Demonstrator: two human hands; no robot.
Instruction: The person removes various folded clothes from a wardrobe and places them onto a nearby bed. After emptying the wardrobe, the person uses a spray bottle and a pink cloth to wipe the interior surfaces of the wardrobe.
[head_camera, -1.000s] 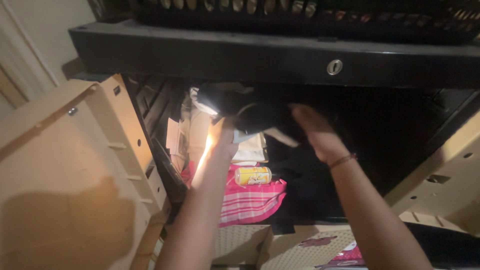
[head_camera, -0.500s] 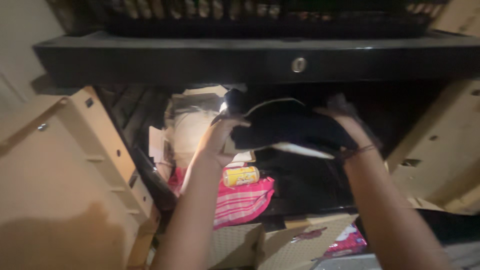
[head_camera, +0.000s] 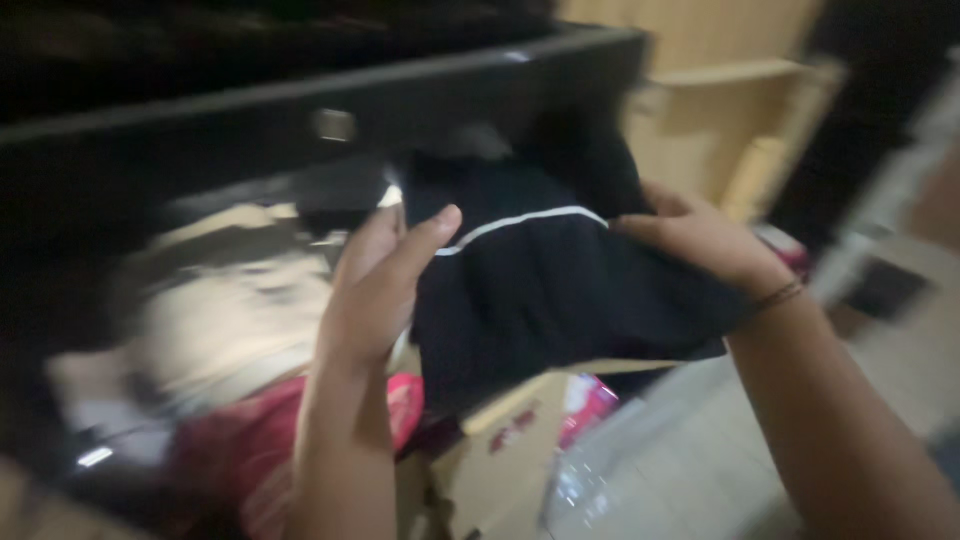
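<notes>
I hold a black garment (head_camera: 545, 290) with a thin white stripe in both hands, in front of the dark open cabinet (head_camera: 200, 130). My left hand (head_camera: 375, 290) grips its left edge, thumb over the stripe. My right hand (head_camera: 705, 245), with a thin bracelet at the wrist, grips its right side. The cloth hangs down between them. The picture is blurred by motion.
Pink striped cloth (head_camera: 250, 470) and pale fabric (head_camera: 230, 330) lie in the cabinet at lower left. A cardboard box (head_camera: 500, 460) sits below the garment. Light wooden shelving (head_camera: 740, 110) stands at upper right. Pale floor (head_camera: 700, 460) shows at lower right.
The garment has come out of the cabinet toward me, held by both hands. The view has swung to the right, so the cabinet sits further left and the shelving and floor show.
</notes>
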